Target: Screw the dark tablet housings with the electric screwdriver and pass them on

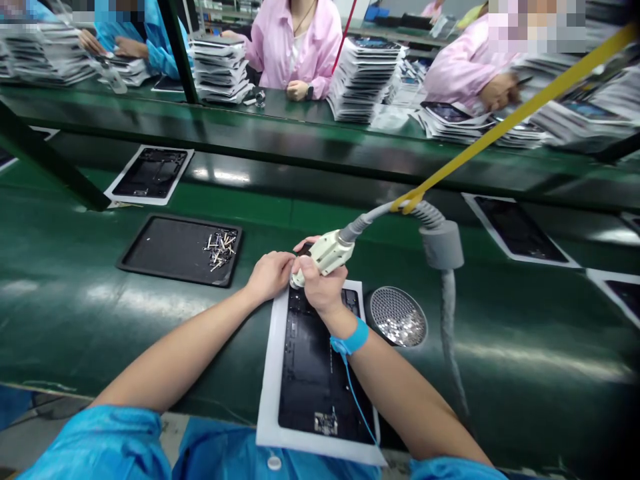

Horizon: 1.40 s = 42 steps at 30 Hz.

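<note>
My right hand [323, 283] is wrapped round a cream power tool [327, 253] with a grey cable, tilted so its tip points down at the top left of a black tablet housing [310, 360]. The housing lies on a white sheet [270, 393] in front of me, with a small circuit board [326, 423] at its near end. My left hand [273, 273] is closed at the far left corner of the housing, close to the tool's tip. Its fingertips are partly hidden, and what they pinch cannot be made out. A blue wrist strap [353, 339] circles my right wrist.
Left, a black tray [175, 250] bears small loose parts [221, 250]. Right stands a round perforated dish [399, 317] with shiny bits. A yellow strap [500, 130] suspends the tool's cable [447, 320]. More housings [153, 173] lie on the line; co-workers sit opposite behind stacks [365, 77].
</note>
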### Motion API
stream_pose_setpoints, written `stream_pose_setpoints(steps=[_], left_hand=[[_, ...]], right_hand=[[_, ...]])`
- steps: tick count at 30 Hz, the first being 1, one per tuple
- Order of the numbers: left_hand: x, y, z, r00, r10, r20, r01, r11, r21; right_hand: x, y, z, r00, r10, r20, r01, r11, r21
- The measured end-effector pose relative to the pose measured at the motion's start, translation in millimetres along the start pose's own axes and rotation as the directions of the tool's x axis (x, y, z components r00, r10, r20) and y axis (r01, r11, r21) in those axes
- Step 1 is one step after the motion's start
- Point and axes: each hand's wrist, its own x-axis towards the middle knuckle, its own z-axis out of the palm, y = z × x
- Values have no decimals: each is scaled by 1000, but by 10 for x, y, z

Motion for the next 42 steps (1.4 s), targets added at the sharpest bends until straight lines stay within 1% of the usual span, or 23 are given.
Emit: stream_pose_setpoints(steps=[5,10,13,15,16,18,20,21,24,26,28,30,31,32,34,36,39,42], left_hand=[[0,3,-8,1000,16,3,-16,1000,2],[10,8,-23,1000,15,19,-15,1000,17],[5,-14,-33,1000,16,8,-16,1000,-3],[-7,-48,-41,1000,25,-16,-25,999,-21],[-14,-66,-45,999,35,-30,-36,999,-25],[-29,-89,-49,996,67,-50,-68,998,-15],[-36,-67,-42,993,109,-41,-107,994,28],[-33,-32,-33,992,127,-28,-125,990,66],[20,152,15,987,152,46,-158,967,201],[96,287,47,982,131,134,-162,953,257],[191,375,66,959,113,262,-180,952,247],[295,395,66,918,132,374,-216,957,194],[352,381,61,902,154,404,-238,957,167],[415,359,54,895,175,409,-255,955,150],[564,302,43,906,201,372,-273,950,151],[746,254,47,933,202,299,-264,947,182],[1021,210,89,966,173,190,-214,952,218],[1182,174,153,982,143,122,-167,961,219]], right_hand=[[-34,52,0,1000,7,-1,-7,1000,-24],[-47,75,38,1000,21,8,-20,1000,-8],[-9,24,38,1000,23,-4,-23,1000,-5],[26,-62,-37,1000,22,-18,-21,999,27],[42,-120,-110,999,15,-36,-13,999,50],[60,-251,-332,994,-20,-108,29,996,85],[54,-375,-635,976,-85,-201,101,992,71],[41,-426,-801,968,-106,-229,119,992,45],[-34,-520,-1262,928,-170,-332,168,985,-36],[-106,-542,-1479,908,-189,-374,173,982,-75],[-185,-542,-1603,903,-186,-387,161,982,-97],[-259,-526,-1649,911,-167,-377,136,985,-108],[-289,-514,-1653,915,-155,-371,122,986,-112],[-313,-501,-1650,919,-145,-367,109,987,-117],[-342,-474,-1636,925,-133,-357,93,988,-126],[-350,-452,-1626,934,-121,-335,83,989,-125],[-345,-437,-1627,942,-109,-317,76,990,-116],[-340,-434,-1633,936,-114,-333,84,991,-105]])
